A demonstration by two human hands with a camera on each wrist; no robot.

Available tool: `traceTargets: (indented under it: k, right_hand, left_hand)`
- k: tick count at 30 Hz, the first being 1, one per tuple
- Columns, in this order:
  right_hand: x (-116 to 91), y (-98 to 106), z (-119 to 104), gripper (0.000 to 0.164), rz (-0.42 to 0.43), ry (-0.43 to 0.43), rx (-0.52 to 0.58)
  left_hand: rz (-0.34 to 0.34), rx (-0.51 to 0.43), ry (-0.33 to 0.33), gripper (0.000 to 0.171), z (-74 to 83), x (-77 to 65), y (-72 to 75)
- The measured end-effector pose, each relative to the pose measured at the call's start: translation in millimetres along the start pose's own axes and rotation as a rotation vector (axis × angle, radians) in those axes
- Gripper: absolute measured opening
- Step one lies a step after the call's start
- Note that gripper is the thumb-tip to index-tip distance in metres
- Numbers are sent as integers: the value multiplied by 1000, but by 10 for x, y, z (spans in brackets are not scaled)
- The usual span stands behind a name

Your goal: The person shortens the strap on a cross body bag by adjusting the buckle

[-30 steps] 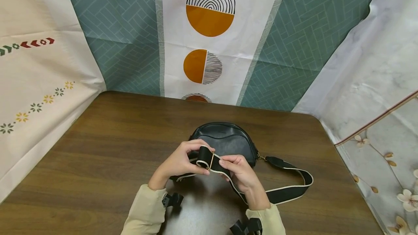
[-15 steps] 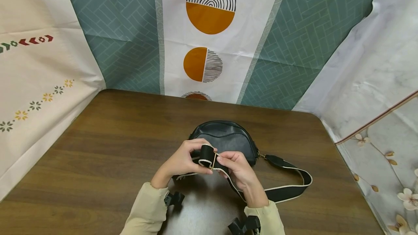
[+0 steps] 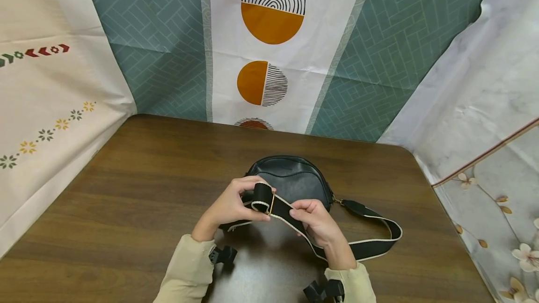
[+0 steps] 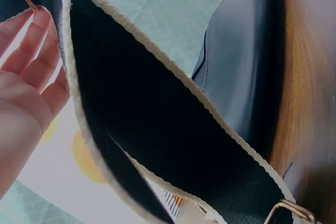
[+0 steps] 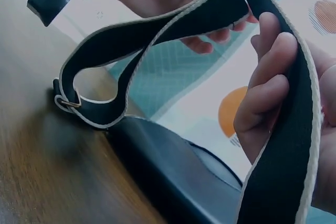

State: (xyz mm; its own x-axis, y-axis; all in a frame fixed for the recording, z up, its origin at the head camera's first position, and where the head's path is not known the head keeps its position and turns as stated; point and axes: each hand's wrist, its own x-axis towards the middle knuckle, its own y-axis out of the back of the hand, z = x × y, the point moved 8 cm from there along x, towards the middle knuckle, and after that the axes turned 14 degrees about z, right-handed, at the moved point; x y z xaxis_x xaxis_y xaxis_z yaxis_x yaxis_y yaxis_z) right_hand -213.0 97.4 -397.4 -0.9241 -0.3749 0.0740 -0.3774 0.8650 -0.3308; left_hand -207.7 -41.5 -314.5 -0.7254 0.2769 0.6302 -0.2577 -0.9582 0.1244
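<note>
Left hand (image 3: 237, 202) just in front of the handbag's lower left part, thumb below and fingers above, holding a folded loop of the shoulder strap (image 3: 375, 248) at its gold-toned slide buckle (image 3: 272, 203). Right hand (image 3: 317, 221) a little apart from the left, in front of the bag's lower right part; thumb and fingers pinch the flat strap just right of the buckle.

Handbag (image 3: 290, 179): black, leather-like, on the wood-grain table (image 3: 147, 191), rounded edge away from the person, wavy seam across the front. Its inside is hidden; contents cannot be told.

Strap is black, edged in cream cord. From the right hand it dips nearer the person than the bag, swings out to the bag's right and curves back to a metal clasp (image 3: 337, 200) at the bag's right end. The other run passes behind the left hand toward the bag's left side. A second metal buckle (image 5: 69, 103) shows on the strap near the bag in the right wrist view.

Cream sleeves (image 3: 187, 265) on both arms, nearer the person than the bag; a black wrist mount (image 3: 223, 255) at the left cuff, another at the right. Beyond the bag, a teal-and-white hanging cloth (image 3: 269, 27) with orange half-discs.
</note>
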Motion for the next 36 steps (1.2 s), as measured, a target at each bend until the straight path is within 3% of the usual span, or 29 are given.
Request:
traceTargets:
  k: [5,15,23,36]
  right_hand:
    - [-9,4,-1,22,-4,5,0]
    - [10,19,7,30,86,3,-42]
    - [10,22,14,32,89,-9,-42]
    - [24,-36,-38,33,105,3,-13]
  left_hand:
    - [-5,-8,-1,44,0,7,-1]
    - [-12,-20,11,43,-27,13,-25]
    - [-26,-45,28,46,-280,-34,-38]
    - [-50,-71,69,47,-371,-74,-128]
